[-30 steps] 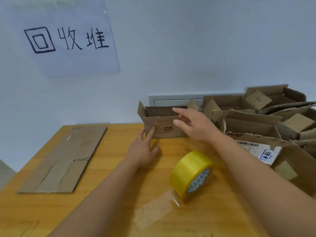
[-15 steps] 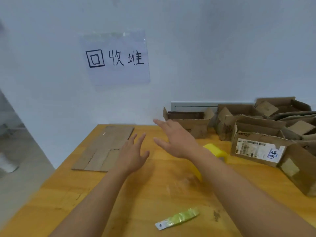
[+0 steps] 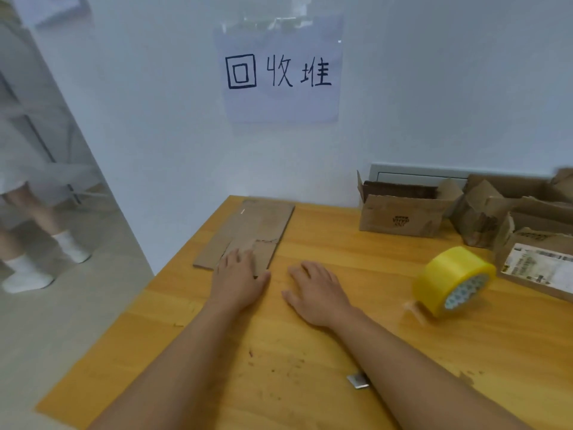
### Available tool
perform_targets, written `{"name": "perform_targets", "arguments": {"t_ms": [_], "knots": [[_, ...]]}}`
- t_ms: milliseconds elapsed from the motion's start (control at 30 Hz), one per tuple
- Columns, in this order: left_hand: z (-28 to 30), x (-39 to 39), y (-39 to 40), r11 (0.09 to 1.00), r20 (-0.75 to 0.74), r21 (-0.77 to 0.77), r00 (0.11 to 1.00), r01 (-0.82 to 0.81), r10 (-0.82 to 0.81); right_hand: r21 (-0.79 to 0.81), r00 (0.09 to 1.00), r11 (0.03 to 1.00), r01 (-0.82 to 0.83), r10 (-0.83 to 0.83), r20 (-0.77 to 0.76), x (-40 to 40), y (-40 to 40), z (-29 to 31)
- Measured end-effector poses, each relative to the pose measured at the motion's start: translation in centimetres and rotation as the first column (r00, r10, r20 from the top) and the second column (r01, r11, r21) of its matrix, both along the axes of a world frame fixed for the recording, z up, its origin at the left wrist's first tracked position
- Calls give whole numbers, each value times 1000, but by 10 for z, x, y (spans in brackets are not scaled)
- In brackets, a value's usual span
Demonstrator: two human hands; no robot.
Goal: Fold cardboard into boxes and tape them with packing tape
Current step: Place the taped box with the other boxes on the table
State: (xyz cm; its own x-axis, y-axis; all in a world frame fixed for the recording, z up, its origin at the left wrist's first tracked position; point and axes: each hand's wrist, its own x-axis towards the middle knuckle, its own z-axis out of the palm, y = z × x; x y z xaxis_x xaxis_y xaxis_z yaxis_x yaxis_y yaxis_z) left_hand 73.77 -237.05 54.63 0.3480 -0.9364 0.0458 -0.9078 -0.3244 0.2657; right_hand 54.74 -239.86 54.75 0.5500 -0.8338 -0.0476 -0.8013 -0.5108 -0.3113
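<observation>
A sheet point(image 3: 280, 69) taped to the wall carried a drawn square and the handwritten characters 回收堆. The open box point(image 3: 403, 217) at the back of the surface point(image 3: 356, 352) bore a small dark print on its front, too blurred to read; a box point(image 3: 539, 268) to the right of the tape had a printed label, also unreadable. The flat cardboard point(image 3: 251, 234) lay left of the open box, its long axis running from the near edge towards the wall. The left hand point(image 3: 240, 282) rested palm down with fingers point(image 3: 235, 259) spread on the cardboard's near end, gripping nothing. The right hand point(image 3: 316, 293) lay flat and empty on the surface just right of the cardboard, fingers loosely apart. The yellow tape point(image 3: 452, 280) stood on its rim right of that hand, its core facing the near right.
</observation>
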Motion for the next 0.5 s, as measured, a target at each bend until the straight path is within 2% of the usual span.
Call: {"name": "perform_targets", "arguments": {"t_ms": [100,200,333,433,500], "knots": [[3,-1,-4,999,71,-34,997,-13,15,-28,1000,999,28,-28,-11,2,0,-5],[6,-7,-6,991,175,-130,985,21,2,-45,999,998,39,-39,5,1,0,-5],[10,-10,1,973,238,-223,971,56,-1,-68,997,996,60,-56,59,1,0,-6],[18,-4,19,911,166,-408,986,67,2,3,973,995,103,-101,209,-2,-4,-5],[29,-4,40,846,123,-530,992,64,3,163,908,975,153,-204,366,-5,-8,1]]}}
